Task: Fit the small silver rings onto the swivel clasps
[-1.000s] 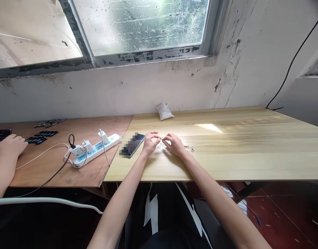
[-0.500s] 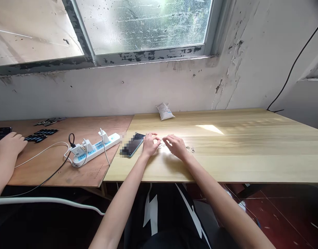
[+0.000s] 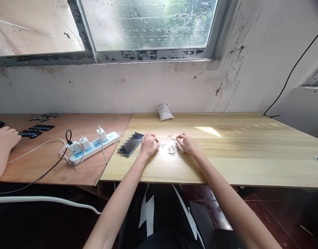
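My left hand (image 3: 149, 145) rests on the light wooden table (image 3: 226, 155) with its fingers curled, right beside a dark phone (image 3: 130, 144). My right hand (image 3: 186, 143) lies a little to the right, its fingers bent down over small metal rings (image 3: 171, 149). Several of these rings are scattered on the tabletop between and around both hands. What either hand pinches, if anything, is too small to make out.
A small white pouch (image 3: 164, 111) lies by the wall. On the brown table (image 3: 60, 173) to the left sit a white power strip (image 3: 90, 147) with chargers and cables, dark flat parts (image 3: 36, 130), and another person's hand (image 3: 3, 138).
My hands have drawn apart; the right one moved to the right, uncovering a cluster of rings between them. The view has shifted slightly to the right.
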The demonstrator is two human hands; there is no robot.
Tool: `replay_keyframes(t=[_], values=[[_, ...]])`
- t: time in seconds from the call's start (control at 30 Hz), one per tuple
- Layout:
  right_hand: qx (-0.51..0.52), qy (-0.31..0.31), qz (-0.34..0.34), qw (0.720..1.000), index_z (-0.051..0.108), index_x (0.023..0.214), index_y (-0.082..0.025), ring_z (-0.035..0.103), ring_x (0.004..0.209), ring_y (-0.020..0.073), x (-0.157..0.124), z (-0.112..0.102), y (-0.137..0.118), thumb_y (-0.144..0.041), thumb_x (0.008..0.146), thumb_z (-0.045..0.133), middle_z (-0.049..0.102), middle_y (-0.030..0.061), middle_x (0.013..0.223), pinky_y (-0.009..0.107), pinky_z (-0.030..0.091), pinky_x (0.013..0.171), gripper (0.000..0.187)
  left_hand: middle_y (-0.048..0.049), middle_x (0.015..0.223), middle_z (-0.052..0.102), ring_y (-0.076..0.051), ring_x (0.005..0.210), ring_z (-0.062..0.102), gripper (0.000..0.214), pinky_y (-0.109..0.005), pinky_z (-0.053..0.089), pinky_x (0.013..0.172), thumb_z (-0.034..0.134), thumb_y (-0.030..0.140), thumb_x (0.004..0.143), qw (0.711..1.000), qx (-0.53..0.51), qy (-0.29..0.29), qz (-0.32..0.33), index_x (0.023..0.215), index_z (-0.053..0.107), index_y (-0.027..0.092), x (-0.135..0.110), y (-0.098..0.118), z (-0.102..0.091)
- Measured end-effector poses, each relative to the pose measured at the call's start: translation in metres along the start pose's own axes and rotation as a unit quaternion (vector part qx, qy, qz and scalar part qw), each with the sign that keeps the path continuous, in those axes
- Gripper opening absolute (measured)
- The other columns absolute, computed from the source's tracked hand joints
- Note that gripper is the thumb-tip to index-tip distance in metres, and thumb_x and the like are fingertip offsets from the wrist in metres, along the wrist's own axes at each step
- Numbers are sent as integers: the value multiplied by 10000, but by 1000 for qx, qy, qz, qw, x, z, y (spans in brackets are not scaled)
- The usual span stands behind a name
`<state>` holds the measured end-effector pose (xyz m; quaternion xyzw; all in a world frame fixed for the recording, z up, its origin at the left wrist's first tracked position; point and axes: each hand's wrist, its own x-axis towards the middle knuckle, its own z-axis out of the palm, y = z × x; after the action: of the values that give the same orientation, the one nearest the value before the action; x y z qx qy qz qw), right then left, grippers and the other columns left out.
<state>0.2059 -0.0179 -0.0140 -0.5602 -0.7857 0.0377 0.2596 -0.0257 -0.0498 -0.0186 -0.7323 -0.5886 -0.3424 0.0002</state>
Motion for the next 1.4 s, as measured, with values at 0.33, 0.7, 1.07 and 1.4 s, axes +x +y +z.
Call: replay_keyframes(t=[0.33, 0.7, 1.07, 1.4], values=[[-69, -48, -27, 996, 675, 657, -161, 610, 683, 200, 22, 12, -20, -120, 833, 548, 668, 139, 818, 295, 336, 581, 221, -81, 1107, 619, -279, 1113, 515, 117, -453, 393, 955, 594, 171, 782, 1000, -7, -5, -7, 786, 692, 233, -1, 1, 2], [66, -22, -21, 997, 622, 726, -205, 567, 683, 159, 7, 15, -6, -196, 715, 628, 668, 16, 757, 254, 338, 600, 15, -75, 1087, 611, -263, 1096, 521, 141, -420, 425, 961, 575, 158, 795, 999, -43, 1, 8, 804, 700, 224, 0, -2, 6], [392, -33, -39, 918, 623, 810, -174, 658, 733, 165, 7, 27, -24, -372, 750, 606, 698, 45, 777, 278, 513, 670, 208, -38, 1075, 636, -221, 1067, 536, 124, -384, 435, 964, 619, 215, 847, 991, -107, 11, 80, 911, 720, 247, 0, 10, 4], [504, -22, -43, 862, 641, 875, -180, 610, 683, 145, 2, 28, -35, -435, 736, 708, 678, 50, 869, 283, 492, 633, 298, -37, 1052, 645, -221, 1047, 532, 71, -392, 446, 945, 664, 266, 850, 988, -119, 20, 98, 864, 731, 249, 0, 9, 5]])
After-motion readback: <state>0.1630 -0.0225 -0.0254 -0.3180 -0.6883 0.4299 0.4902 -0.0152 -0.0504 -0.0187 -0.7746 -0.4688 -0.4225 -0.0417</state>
